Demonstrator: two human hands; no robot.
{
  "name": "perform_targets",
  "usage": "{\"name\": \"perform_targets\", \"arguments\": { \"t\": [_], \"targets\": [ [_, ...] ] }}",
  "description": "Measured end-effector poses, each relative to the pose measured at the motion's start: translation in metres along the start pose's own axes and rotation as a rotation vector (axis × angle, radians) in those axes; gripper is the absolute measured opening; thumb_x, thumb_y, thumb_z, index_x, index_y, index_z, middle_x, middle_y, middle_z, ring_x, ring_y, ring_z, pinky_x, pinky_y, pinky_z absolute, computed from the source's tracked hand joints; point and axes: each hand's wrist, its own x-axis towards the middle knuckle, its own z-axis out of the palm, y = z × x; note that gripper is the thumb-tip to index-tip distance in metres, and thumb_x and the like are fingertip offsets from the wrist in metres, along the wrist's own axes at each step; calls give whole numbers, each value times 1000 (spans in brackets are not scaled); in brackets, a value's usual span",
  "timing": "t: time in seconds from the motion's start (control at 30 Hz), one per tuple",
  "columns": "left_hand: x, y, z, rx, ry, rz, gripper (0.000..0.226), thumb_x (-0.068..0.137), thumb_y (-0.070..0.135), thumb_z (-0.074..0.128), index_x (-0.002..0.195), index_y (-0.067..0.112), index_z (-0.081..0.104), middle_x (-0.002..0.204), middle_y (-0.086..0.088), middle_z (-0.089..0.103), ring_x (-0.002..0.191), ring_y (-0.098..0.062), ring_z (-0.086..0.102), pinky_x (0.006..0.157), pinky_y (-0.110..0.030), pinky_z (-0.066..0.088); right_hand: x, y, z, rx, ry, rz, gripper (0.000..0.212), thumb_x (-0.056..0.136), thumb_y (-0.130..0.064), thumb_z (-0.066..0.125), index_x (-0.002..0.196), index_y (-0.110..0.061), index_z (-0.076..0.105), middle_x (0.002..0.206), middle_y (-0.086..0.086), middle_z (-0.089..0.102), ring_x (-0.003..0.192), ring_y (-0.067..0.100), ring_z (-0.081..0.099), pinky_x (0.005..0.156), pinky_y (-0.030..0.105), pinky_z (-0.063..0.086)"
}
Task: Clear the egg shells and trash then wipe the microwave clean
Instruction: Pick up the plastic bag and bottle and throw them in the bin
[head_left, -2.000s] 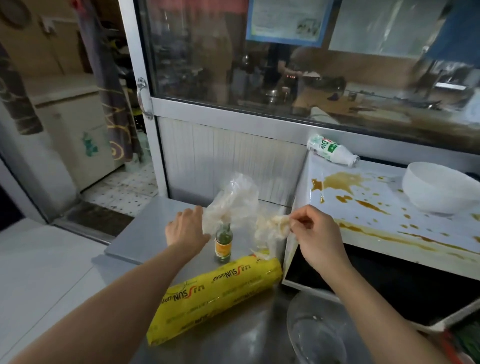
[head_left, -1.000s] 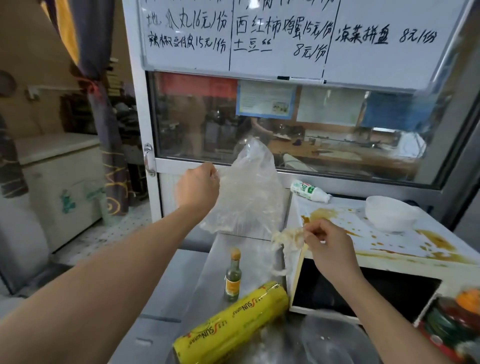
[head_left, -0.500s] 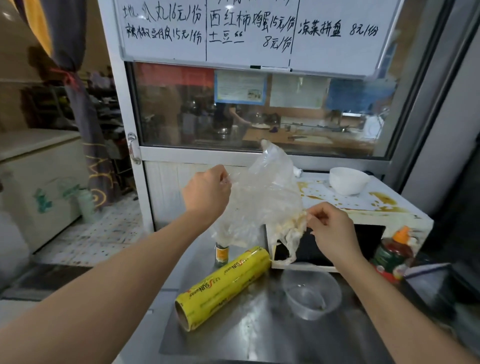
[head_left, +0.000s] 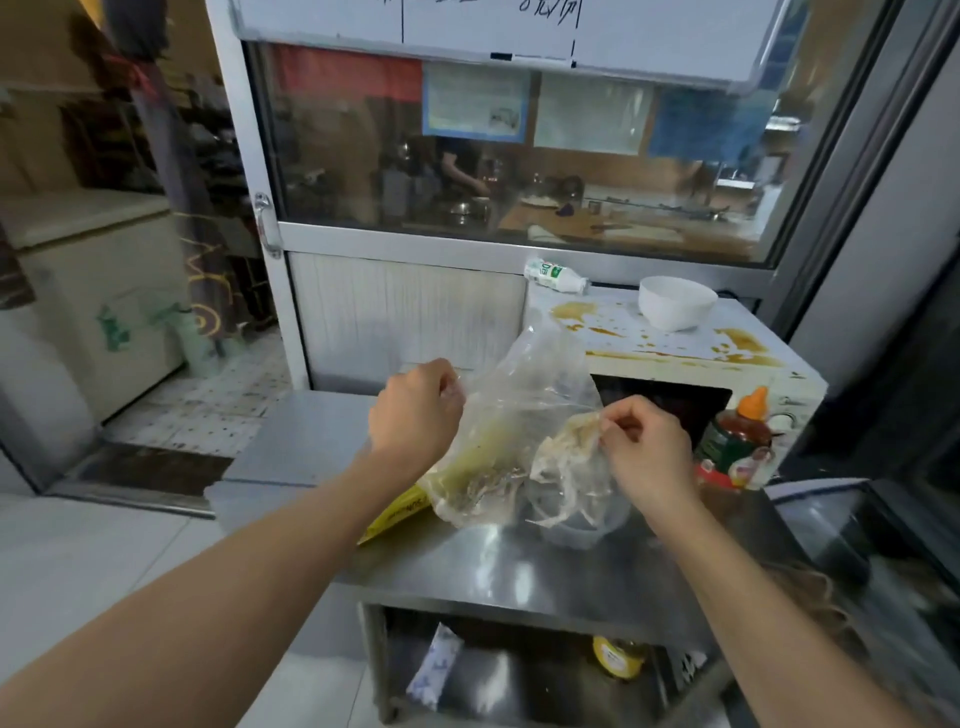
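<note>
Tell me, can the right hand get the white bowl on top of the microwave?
Probably not yet: the right hand is pinching crumpled trash at the plastic bag. Nothing blocks the white bowl.

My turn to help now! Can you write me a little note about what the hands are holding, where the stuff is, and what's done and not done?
Left hand: pinches the rim of the clear plastic bag, holding it open above the steel table.
Right hand: pinches a crumpled, dirty wrapper at the bag's mouth.
Microwave: top covered with brown spills; a white bowl and a small tipped bottle sit on it.
Done: some trash appears to be already in the bag.
Left: drop the wrapper in, clear the microwave top, wipe it clean.
</note>
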Motion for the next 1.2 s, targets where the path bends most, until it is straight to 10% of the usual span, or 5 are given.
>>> {"name": "perform_targets", "arguments": {
  "t": [0.37, 0.6, 0.83, 1.2],
  "targets": [
    [-40, -43, 38, -263, -64, -444, 17, 85, 20, 55, 71, 12, 58, 84, -17, 68, 84, -36, 63, 77, -40, 54, -11, 24, 25, -20, -106, 11, 16, 87, -4, 57, 78, -17, 62, 78, -4, 64, 76, 13, 58, 73, 27, 44],
    [-49, -98, 83, -316, -158, -667, 23, 84, 12, 53, 62, 19, 49, 58, -4, 59, 53, -20, 58, 57, -27, 49, -8, 50, 82, -61, -199, 58, 16, 85, -2, 57, 78, -16, 61, 75, -3, 64, 71, 10, 57, 60, 3, 36],
    [-49, -138, 107, -208, -197, -663, 14, 81, 13, 58, 93, 9, 63, 88, -14, 66, 89, -32, 59, 73, -31, 45, -17, 65, 148, -71, -273, 78, 22, 82, 0, 60, 73, -20, 58, 78, 2, 67, 76, 14, 64, 68, 24, 48],
    [-49, -153, 117, -238, -325, -506, 25, 73, 13, 75, 93, 17, 60, 81, 5, 61, 77, -13, 58, 69, -25, 47, -43, 103, 214, -290, -389, 66, 17, 78, 0, 60, 72, -15, 65, 83, 2, 63, 79, 20, 59, 69, 33, 48]
  ]
}}
